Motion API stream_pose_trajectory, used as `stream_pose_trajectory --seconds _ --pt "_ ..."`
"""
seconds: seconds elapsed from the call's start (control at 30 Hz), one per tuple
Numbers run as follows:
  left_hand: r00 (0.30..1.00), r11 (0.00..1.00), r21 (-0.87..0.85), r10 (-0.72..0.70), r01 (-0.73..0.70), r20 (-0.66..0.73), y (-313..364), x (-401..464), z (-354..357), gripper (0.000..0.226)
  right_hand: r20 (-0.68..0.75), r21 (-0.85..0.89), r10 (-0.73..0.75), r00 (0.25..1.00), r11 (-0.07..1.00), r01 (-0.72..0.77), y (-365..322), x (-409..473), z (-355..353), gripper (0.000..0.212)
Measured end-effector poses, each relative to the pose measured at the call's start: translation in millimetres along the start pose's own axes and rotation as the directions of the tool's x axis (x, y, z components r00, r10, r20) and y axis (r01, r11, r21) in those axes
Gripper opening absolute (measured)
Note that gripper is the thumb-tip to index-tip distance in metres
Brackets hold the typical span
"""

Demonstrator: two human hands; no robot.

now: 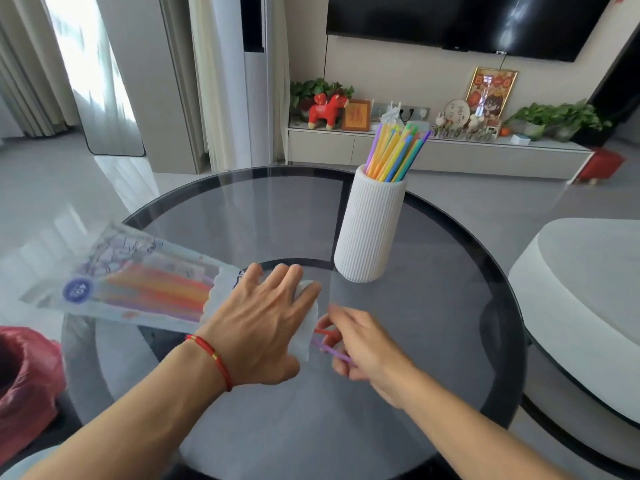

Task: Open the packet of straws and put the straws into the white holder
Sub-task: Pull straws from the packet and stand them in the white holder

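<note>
The clear plastic straw packet (131,282) with coloured straws inside is held above the left part of the round glass table (433,341). My left hand (256,327) grips its open right end. Just to its right, my right hand (367,344) pinches a red straw and a purple straw (329,349) that stick out of the packet's mouth. The white ribbed holder (369,230) stands upright on the far side of the table, apart from both hands, with several coloured straws (394,154) standing in it.
A red plastic bag (24,375) lies at the lower left, beside the table. A white rounded seat (585,306) sits close to the table's right edge. A low TV cabinet (433,150) with ornaments and plants runs along the far wall.
</note>
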State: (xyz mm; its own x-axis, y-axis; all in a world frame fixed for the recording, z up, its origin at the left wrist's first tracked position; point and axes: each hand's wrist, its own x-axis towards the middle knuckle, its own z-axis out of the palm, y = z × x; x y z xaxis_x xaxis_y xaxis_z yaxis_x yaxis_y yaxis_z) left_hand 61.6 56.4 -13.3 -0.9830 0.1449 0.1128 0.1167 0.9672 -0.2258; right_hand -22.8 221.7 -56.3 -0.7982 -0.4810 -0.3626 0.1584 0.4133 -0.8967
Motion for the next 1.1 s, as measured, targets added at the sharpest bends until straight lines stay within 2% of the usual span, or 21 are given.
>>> stream_pose_trajectory --seconds 0.07,0.1,0.17,0.27,0.4,0.53,0.7,0.77,0.93,1.1 --pt "0.997 0.995 0.079 0.069 -0.066 -0.024 3.7 4.5 -6.5 0.076 0.093 0.216 0.081 0.992 0.971 -0.100 -1.8 -4.8 5.5 0.038" --pt "0.995 0.989 0.116 0.099 -0.095 -0.028 4.8 5.7 -8.6 0.075 0.132 0.269 0.105 0.986 0.953 -0.137 -2.4 -6.5 7.9 0.038" --pt "0.990 0.975 0.176 0.142 -0.137 -0.019 5.0 7.1 -9.0 0.078 0.180 0.314 0.129 0.975 0.932 -0.181 -2.1 -7.9 11.8 0.039" --pt "0.986 0.961 0.223 0.165 -0.161 0.000 4.7 8.2 -4.9 0.087 0.163 0.359 0.090 0.982 0.922 -0.144 0.9 -3.0 14.3 0.044" --pt "0.992 0.978 0.168 0.129 -0.126 -0.005 3.5 8.0 2.5 0.093 0.011 0.327 0.025 1.000 0.945 -0.028 6.5 6.5 9.2 0.028" --pt "0.999 0.996 0.073 0.045 -0.043 -0.019 -1.9 5.0 9.5 0.099 -0.008 0.356 0.012 1.000 0.935 -0.009 9.6 12.0 6.2 0.018" --pt "0.998 0.998 -0.027 -0.057 0.057 -0.007 -17.6 -3.9 18.3 0.103 -0.091 0.288 -0.105 0.990 0.949 0.127 6.8 11.4 -4.5 0.010" --pt "0.997 0.996 -0.046 -0.079 0.079 -0.007 -22.8 -7.9 24.1 0.106 -0.120 0.268 -0.157 0.980 0.946 0.185 4.8 10.7 -7.9 0.008" --pt "0.994 0.990 -0.095 -0.106 0.105 -0.004 -27.6 -10.8 31.2 0.105 -0.147 0.222 -0.190 0.971 0.950 0.220 3.6 8.6 -16.5 0.009" --pt "0.988 0.967 -0.207 -0.138 0.149 0.069 -28.3 -14.5 29.1 0.099 -0.205 0.195 -0.198 0.958 0.951 0.239 0.5 5.8 -25.6 0.007"
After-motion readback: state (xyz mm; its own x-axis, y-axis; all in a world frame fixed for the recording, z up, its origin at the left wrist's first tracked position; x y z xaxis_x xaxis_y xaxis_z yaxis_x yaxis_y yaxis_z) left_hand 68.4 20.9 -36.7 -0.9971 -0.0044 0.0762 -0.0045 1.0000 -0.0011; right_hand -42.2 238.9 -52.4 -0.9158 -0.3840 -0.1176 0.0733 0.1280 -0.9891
